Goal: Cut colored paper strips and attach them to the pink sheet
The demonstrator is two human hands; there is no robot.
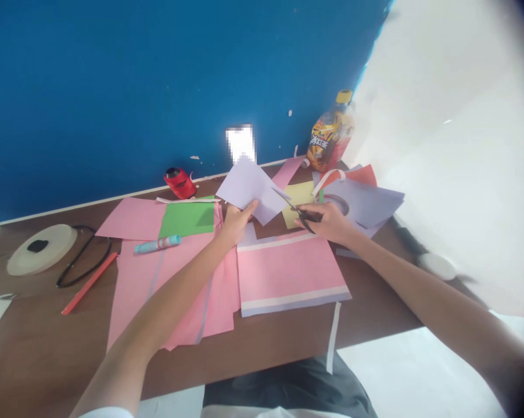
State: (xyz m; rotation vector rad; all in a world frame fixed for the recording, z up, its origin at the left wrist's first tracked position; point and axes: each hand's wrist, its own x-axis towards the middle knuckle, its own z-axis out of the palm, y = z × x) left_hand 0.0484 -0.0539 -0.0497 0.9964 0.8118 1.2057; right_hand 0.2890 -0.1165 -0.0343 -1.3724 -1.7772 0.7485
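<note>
forearms (170, 299) lead to left hand (237, 223) pinching lilac paper (250, 184) and right hand (329, 222) curled around scissors (304, 217).

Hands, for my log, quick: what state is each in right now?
Left hand: closed, holding purple paper.
Right hand: closed, holding scissors, blades at the paper's edge.

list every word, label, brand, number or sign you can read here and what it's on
None reads for certain.
Large white lettering on the yellow-and-black label of the clear plastic bottle with a yellow cap: too blurred to quote.
Markings on the light-blue cylindrical tube: too small to read.
</note>
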